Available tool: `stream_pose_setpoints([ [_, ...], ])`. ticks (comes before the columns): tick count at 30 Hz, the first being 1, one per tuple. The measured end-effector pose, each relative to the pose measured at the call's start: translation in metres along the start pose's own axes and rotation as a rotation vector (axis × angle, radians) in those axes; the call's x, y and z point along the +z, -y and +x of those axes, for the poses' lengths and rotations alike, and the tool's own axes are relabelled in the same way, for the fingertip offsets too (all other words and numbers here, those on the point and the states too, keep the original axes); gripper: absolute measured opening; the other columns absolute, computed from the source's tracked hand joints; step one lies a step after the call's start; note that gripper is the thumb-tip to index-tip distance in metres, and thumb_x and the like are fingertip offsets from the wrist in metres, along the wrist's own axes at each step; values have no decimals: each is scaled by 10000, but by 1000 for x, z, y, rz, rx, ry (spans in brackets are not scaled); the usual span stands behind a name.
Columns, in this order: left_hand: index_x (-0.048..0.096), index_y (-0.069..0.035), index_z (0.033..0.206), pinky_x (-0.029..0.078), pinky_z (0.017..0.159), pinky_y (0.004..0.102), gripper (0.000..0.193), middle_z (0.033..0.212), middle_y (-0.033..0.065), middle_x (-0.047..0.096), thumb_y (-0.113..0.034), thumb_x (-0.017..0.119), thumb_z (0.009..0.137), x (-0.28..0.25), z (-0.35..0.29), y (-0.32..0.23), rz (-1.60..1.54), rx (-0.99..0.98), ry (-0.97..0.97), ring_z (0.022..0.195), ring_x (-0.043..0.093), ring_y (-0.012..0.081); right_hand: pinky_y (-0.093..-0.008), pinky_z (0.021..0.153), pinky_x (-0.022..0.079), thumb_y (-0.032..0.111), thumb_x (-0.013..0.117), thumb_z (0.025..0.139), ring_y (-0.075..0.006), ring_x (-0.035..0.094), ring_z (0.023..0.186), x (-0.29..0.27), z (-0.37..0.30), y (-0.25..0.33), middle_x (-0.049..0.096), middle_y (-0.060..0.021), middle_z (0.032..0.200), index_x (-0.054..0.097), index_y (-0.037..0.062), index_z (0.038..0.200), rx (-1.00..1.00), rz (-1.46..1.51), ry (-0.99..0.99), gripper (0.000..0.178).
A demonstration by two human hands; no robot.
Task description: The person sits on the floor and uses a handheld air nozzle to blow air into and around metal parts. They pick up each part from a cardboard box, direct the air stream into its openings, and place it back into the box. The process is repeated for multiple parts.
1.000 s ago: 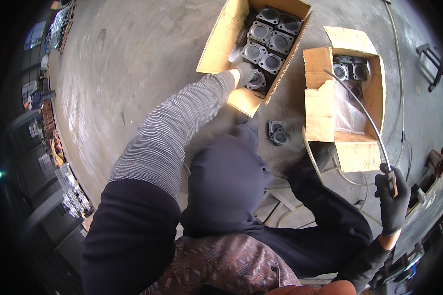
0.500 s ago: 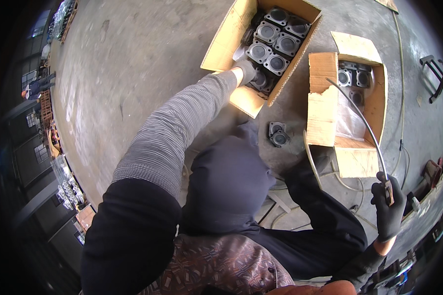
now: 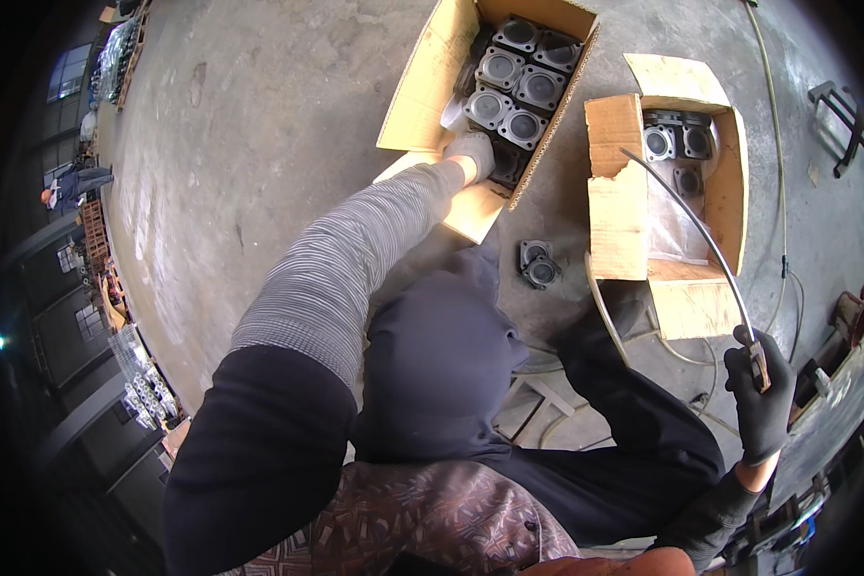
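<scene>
My left hand, in a grey glove, reaches into the near end of a tall cardboard box. Its fingers point down beside the metal parts, and their tips are hidden. Dark square flanged castings with round centres stand in rows inside that box. Out at the right, my right hand, in a dark glove, is closed around the brown handle of a long, thin, curved metal rod. The rod's far end passes over a second cardboard box, which holds a few similar castings and clear plastic sheeting.
A pair of castings sits on the concrete floor between the boxes and my legs. Hoses run along the floor at the right, near a black metal frame. Far left, a person is near pallets and stacked goods.
The whole view has shifted slightly to the left. My left hand stays at the near end of the tall box, and my right hand keeps its grip on the rod.
</scene>
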State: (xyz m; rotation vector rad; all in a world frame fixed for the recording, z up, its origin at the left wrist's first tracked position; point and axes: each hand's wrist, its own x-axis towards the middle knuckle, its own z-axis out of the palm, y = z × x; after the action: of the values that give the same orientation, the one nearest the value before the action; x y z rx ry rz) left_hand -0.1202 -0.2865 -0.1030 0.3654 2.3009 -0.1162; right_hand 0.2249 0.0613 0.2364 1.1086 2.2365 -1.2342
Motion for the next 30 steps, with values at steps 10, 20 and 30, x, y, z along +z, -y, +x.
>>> stream_pose_setpoints([
  [10,783,-31,1196,566,998,443,462,1213,218,769,-380,753,896,-2,2,7,-54,97,-162,1170,730,366,-251,651,460,18,758,938,-65,544,731,-7,-2,-5,625,5,841,711,-13,1209,-34,11,-70,277],
  [20,770,-31,1196,567,996,478,369,1246,243,747,-298,620,990,-9,-7,3,91,106,-139,1172,719,396,-239,620,431,71,770,952,-43,517,692,-26,-11,-22,609,21,791,731,-9,1189,-31,140,-194,254],
  [30,750,-58,1077,573,843,460,313,1036,154,780,-325,594,1028,-183,-144,-140,-67,628,-479,921,748,364,-242,610,446,162,795,964,-56,542,671,-47,-22,-42,637,5,789,735,7,1190,17,186,-347,280],
])
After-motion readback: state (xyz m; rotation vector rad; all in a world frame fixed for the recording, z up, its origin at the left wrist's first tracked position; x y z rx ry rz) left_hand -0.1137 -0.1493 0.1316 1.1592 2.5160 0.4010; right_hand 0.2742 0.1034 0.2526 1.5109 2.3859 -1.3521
